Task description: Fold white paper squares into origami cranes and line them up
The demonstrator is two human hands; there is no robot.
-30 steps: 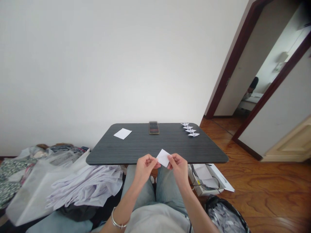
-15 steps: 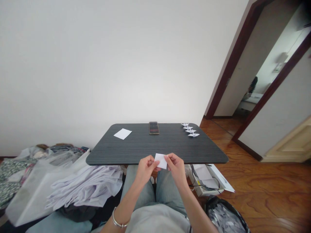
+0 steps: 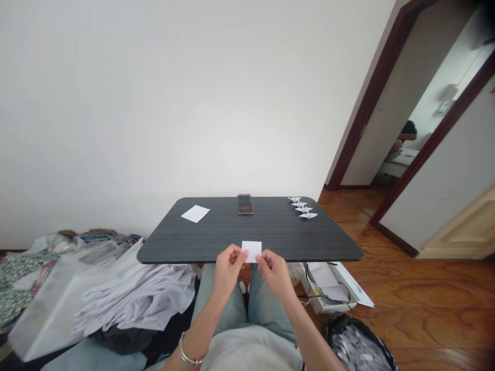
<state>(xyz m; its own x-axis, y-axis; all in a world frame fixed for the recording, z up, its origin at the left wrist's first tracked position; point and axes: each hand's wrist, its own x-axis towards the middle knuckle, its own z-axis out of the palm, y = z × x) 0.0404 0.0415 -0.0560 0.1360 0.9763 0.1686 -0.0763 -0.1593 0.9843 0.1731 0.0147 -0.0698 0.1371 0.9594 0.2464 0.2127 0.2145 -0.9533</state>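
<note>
White paper square (image 3: pixel 251 251) pinched by the left hand (image 3: pixel 230 270) and right hand (image 3: pixel 275 273) at opposite edges, kept taut just above the dark worktop's (image 3: pixel 185 245) near edge; paper cranes (image 3: pixel 302 207) sit lined up far off, out of the way.

Item: a small white paper sheet (image 3: pixel 251 251)
Outline: near-square, with straight edges and sharp corners; its exact proportions are hard to judge in this view.
Surface: plain white and unprinted; it appears flat and unfolded, though faint creases could be missed at this size.
Pose: held upright and almost level, with one face turned toward the camera.
Grip: the left edge is pinched by the fingers of the left hand (image 3: pixel 230 269), and the right edge by the fingers of the right hand (image 3: pixel 275 273); the lower corners are partly covered.
Place: held in the air between both hands, seen against the near part of the tabletop (image 3: pixel 294 237).
</note>
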